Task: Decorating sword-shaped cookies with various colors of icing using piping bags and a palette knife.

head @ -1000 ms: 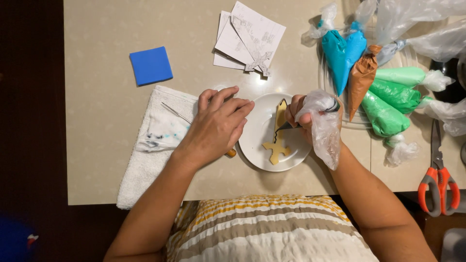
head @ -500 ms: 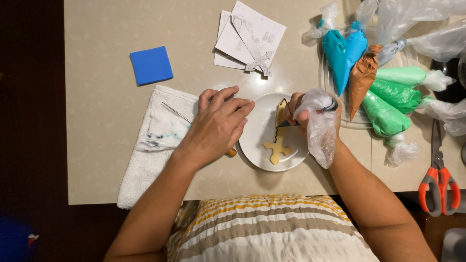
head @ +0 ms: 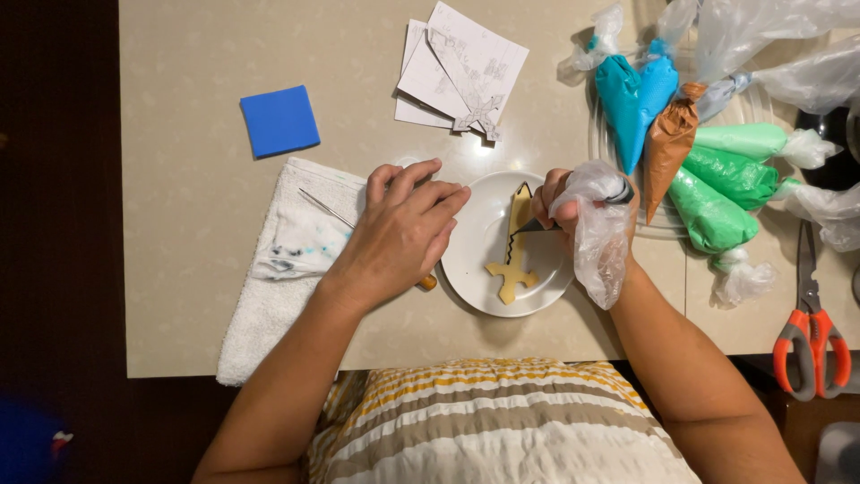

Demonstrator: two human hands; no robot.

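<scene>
Our right hand (head: 573, 202) squeezes a piping bag (head: 598, 229), fingers (head: 548, 193) pinched around it near the dark tip. The tip touches the left edge of the sword-shaped cookie (head: 514, 246), which lies on the white plate (head: 479, 269) on the counter (head: 179, 269). Our left hand (head: 403, 233) rests at the plate's left rim, its fingers (head: 439, 202) close together and gently bent, partly over a white towel (head: 278, 269).
</scene>
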